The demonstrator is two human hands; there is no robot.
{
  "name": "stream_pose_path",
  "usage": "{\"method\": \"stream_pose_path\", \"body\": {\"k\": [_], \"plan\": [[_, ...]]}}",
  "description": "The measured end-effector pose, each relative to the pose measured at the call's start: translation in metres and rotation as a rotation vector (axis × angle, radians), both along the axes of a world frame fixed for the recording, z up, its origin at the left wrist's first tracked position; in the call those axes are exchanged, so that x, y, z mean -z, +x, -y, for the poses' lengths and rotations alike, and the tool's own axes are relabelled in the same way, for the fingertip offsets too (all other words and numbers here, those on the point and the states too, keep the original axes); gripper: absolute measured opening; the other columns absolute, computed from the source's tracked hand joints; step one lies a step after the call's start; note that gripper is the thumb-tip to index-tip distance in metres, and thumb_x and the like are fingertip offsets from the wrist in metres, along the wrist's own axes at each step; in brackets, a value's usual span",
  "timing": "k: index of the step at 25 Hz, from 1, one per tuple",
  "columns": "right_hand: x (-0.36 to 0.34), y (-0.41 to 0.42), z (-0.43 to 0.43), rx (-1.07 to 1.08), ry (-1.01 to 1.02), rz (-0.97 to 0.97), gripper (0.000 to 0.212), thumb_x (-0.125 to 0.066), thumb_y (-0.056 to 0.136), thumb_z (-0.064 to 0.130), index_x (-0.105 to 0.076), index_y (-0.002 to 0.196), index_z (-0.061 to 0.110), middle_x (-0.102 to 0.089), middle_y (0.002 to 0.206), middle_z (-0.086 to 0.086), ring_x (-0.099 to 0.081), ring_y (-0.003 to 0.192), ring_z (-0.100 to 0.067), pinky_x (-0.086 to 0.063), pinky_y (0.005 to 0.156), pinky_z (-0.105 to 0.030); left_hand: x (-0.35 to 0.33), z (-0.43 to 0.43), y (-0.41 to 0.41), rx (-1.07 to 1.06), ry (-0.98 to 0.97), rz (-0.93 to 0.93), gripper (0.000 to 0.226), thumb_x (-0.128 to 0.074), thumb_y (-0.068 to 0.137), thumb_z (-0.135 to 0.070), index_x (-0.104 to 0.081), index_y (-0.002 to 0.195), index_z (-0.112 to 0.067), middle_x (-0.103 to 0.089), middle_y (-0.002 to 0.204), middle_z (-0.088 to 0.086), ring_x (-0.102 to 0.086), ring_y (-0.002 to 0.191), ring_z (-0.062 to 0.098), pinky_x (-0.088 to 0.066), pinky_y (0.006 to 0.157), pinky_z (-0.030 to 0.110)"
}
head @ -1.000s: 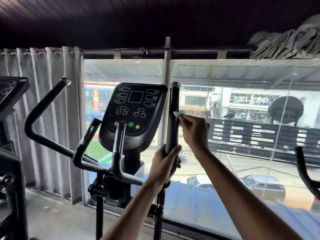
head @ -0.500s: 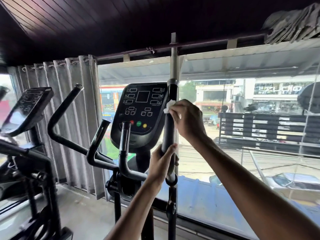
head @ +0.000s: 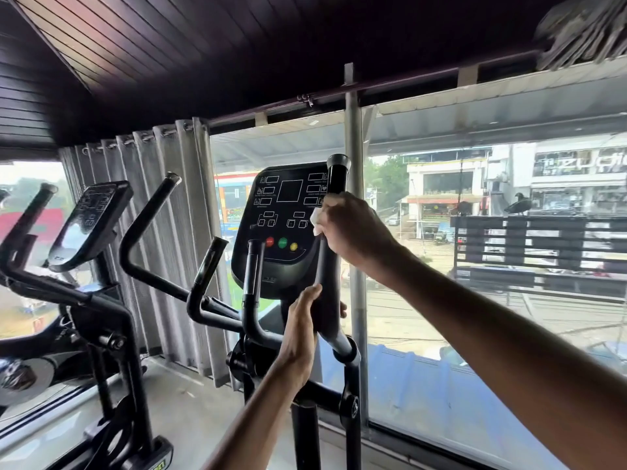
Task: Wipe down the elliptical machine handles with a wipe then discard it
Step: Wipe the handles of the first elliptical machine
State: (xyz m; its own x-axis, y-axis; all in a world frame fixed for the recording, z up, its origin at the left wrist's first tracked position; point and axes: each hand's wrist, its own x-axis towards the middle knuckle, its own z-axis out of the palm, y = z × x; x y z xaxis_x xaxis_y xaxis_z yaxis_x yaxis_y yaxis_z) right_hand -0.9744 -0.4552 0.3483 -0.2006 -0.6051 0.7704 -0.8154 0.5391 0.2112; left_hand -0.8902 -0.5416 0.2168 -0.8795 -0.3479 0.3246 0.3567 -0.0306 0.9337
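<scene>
Grey curtain (head: 163, 215) and a wide street-side window (head: 492, 317) stand behind an elliptical machine, all seen from the single head view.

The machine's right handle (head: 334, 179) is a black bar. Its long axis runs nearly upright, from a capped top at 12 o'clock to a pivot at 6 o'clock. The right hand (head: 354, 228) is curled round the upper part of this bar and presses a white wipe (head: 316, 219) against it. Only a corner of the wipe shows, at the hand's 9 o'clock edge, so how far it wraps the bar I cannot tell. The left hand (head: 302, 329) grips the same bar lower down, at about 6 o'clock from the right hand, and seems to steady it.

Any stroke has to follow the bar's axis. A short bare length lies toward 12 o'clock, up to the cap. A longer one lies toward 6 o'clock, where the left hand blocks the way and would need to shift.

The console (head: 281, 225) sits just beside the bar at 9 o'clock. A short inner grip (head: 252, 283) is at 8 o'clock. The left handle (head: 147, 212) lies well apart at 9 o'clock, nearer the left hand than the right, with the console between it and the wipe. A second machine (head: 90, 222) stands farther out at 9 o'clock. No bin is in sight.
</scene>
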Motion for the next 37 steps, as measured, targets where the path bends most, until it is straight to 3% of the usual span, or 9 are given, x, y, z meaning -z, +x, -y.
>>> {"method": "stream_pose_path", "body": {"k": [7, 10, 13, 17, 22, 27, 32, 35, 37], "plan": [[0.067, 0.007, -0.027, -0.190, -0.614, 0.152, 0.006, -0.072, 0.091, 0.014, -0.077, 0.092, 0.012, -0.070, 0.088, -0.001, -0.064, 0.077, -0.016, -0.045, 0.074, -0.016, -0.022, 0.014, 0.000, -0.123, -0.114, 0.119, 0.057, -0.057, 0.084, -0.064, -0.073, 0.101, -0.012, -0.076, 0.102, 0.018, -0.070, 0.105, 0.044, -0.050, 0.102, 0.062], [0.087, 0.007, -0.017, -0.209, -0.792, 0.324, 0.010, -0.071, 0.093, 0.023, -0.077, 0.094, 0.014, -0.074, 0.089, 0.001, -0.068, 0.076, -0.013, -0.053, 0.073, -0.025, -0.024, 0.016, -0.001, -0.142, -0.164, 0.128, 0.039, -0.059, 0.090, -0.054, -0.075, 0.097, -0.019, -0.077, 0.102, 0.013, -0.070, 0.103, 0.041, -0.052, 0.098, 0.055], [0.064, -0.014, -0.002, -0.135, -0.992, 0.611, 0.021, -0.073, 0.090, 0.038, -0.080, 0.096, 0.019, -0.079, 0.089, 0.004, -0.071, 0.078, -0.011, -0.038, 0.071, -0.007, -0.030, 0.015, -0.004, -0.181, -0.200, 0.114, 0.020, -0.058, 0.096, -0.039, -0.076, 0.093, -0.029, -0.075, 0.098, 0.009, -0.069, 0.100, 0.032, -0.054, 0.093, 0.049], [0.042, -0.030, 0.005, -0.192, -1.132, 0.873, 0.033, -0.071, 0.085, 0.057, -0.081, 0.087, 0.025, -0.076, 0.075, 0.007, -0.067, 0.070, -0.006, -0.043, 0.066, -0.026, -0.031, 0.015, -0.006, -0.188, -0.250, 0.105, 0.026, -0.055, 0.088, -0.045, -0.075, 0.094, -0.030, -0.075, 0.103, 0.014, -0.069, 0.106, 0.039, -0.053, 0.100, 0.058], [0.054, -0.041, 0.011, -0.385, -1.175, 1.081, 0.015, -0.076, 0.085, 0.036, -0.079, 0.077, 0.023, -0.069, 0.065, 0.016, -0.058, 0.060, -0.001, -0.048, 0.067, -0.030, -0.034, 0.012, -0.008, -0.214, -0.265, 0.096, 0.037, -0.055, 0.079, -0.049, -0.073, 0.096, -0.022, -0.072, 0.106, 0.022, -0.065, 0.109, 0.048, -0.048, 0.102, 0.066], [-0.008, -0.069, 0.010, -0.716, -1.363, 1.448, 0.013, -0.075, 0.088, 0.006, -0.076, 0.100, 0.007, -0.074, 0.084, -0.004, -0.066, 0.079, -0.017, -0.058, 0.079, -0.034, -0.038, 0.014, -0.008, -0.216, -0.234, 0.129, 0.029, -0.054, 0.083, -0.038, -0.074, 0.095, -0.020, -0.072, 0.107, 0.023, -0.067, 0.108, 0.046, -0.049, 0.101, 0.065], [0.038, -0.062, 0.008, -0.600, -1.202, 1.186, 0.012, -0.081, 0.083, 0.027, -0.082, 0.092, 0.020, -0.078, 0.084, 0.006, -0.073, 0.081, -0.006, -0.061, 0.081, -0.038, -0.049, 0.022, -0.008, -0.181, -0.233, 0.163, 0.022, -0.060, 0.089, -0.034, -0.078, 0.098, -0.024, -0.077, 0.104, 0.009, -0.070, 0.105, 0.034, -0.050, 0.103, 0.058], [0.030, -0.053, 0.005, -0.398, -1.143, 0.859, 0.009, -0.077, 0.087, 0.027, -0.082, 0.090, 0.021, -0.078, 0.082, 0.007, -0.059, 0.062, 0.015, -0.047, 0.064, -0.017, -0.071, 0.025, -0.011, -0.165, -0.210, 0.148, 0.021, -0.057, 0.101, -0.030, -0.074, 0.104, -0.019, -0.076, 0.097, 0.006, -0.067, 0.088, 0.030, -0.054, 0.086, 0.046], [0.035, -0.039, 0.002, -0.324, -1.073, 0.583, 0.010, -0.074, 0.089, 0.025, -0.081, 0.094, 0.020, -0.078, 0.091, 0.006, -0.064, 0.075, 0.009, -0.050, 0.075, -0.017, -0.091, 0.027, -0.015, -0.131, -0.189, 0.163, 0.022, -0.052, 0.103, -0.032, -0.069, 0.107, -0.017, -0.074, 0.098, 0.006, -0.068, 0.080, 0.026, -0.055, 0.079, 0.042]]}}
